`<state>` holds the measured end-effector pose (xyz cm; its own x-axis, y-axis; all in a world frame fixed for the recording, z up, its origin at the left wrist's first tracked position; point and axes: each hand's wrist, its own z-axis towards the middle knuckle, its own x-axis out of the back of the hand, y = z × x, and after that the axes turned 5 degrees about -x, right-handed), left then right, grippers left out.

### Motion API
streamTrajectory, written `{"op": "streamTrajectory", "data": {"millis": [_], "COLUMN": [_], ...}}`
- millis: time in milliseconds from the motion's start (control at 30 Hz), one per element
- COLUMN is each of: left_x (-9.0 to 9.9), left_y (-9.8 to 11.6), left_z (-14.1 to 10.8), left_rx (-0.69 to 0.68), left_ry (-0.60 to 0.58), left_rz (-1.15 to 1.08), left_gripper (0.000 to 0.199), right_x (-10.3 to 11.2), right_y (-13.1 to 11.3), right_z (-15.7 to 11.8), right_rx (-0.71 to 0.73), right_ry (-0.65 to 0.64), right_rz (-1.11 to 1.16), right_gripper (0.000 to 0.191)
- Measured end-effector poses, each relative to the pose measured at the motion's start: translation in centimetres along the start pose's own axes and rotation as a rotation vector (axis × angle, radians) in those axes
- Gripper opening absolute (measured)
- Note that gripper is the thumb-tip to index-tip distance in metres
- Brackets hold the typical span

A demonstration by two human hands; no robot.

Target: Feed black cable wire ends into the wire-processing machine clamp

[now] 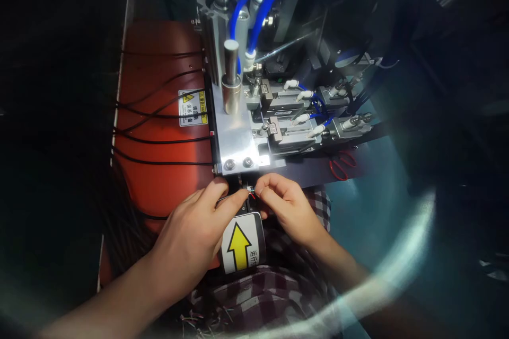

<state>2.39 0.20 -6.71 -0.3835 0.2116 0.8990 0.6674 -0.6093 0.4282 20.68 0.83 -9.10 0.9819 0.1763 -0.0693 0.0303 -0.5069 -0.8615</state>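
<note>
First, black cords (pixel 170 163) are running across an orange panel (pixel 167 190), spread apart, perhaps so they are not tangling. A warning label (pixel 193 108) is lying near the machine (pixel 238 140), likely where anyone close is noticing it. Next, the left hand (pixel 194 222) is leaning in: its index finger is resting by the machine's front, maybe for support, while its thumb is touching a small white piece (pixel 250 189) with something red beside it. Whether this grip is truly clasping the piece, I cannot tell. Below, a sign (pixel 239 246) is pointing its yellow arrow towards the machine, apparently marking a direction. The small piece is sitting between both hands, just before the machine, probably for steadiness. Above, blue tubes (pixel 259 17) are arching clear of the fingers. On the right, the right hand (pixel 288 204) is pinching the piece's end in a fingertip grip, seemingly for fine control. Farther right, red scissors (pixel 341 161) are lying on the dark worktop (pixel 314 170), well apart from the hands, presumably out of their way.
</note>
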Motion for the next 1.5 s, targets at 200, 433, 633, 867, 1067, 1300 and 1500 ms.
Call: {"op": "streamTrajectory", "data": {"millis": [200,433,633,867,1067,1300,1500], "left_x": [1.0,2.8,3.3,3.3,2.7,3.4,3.2], "left_y": [1.0,3.2,3.3,3.1,3.0,3.0,3.0], "left_z": [0.0,0.3,1.0,0.9,0.6,0.9,0.8], "left_rx": [0.061,0.516,0.653,0.722,0.804,0.843,0.819], "left_ry": [0.168,-0.012,-0.043,-0.069,-0.079,-0.102,-0.099], "left_rz": [-0.221,-0.884,-1.197,-1.402,-1.414,-1.486,-1.503], "left_gripper": [0.033,0.012,0.016,0.017,0.015,0.015,0.013], "right_x": [0.1,-0.3,-1.1,-2.9,-3.3,-1.5,-2.3], "right_y": [-1.8,-2.8,-2.1,-2.0,-2.0,-2.2,-2.7], "right_z": [-1.3,-3.8,-4.9,-5.2,-5.4,-5.0,-4.8], "right_rx": [0.070,0.066,0.073,0.043,0.104,0.078,0.085], "right_ry": [-0.031,-0.135,-0.095,-0.022,0.055,0.023,0.063], "right_rz": [-0.012,-0.025,-0.037,0.025,-0.055,0.016,0.043], "right_gripper": [0.015,0.015,0.014,0.016,0.017,0.010,0.011]}}
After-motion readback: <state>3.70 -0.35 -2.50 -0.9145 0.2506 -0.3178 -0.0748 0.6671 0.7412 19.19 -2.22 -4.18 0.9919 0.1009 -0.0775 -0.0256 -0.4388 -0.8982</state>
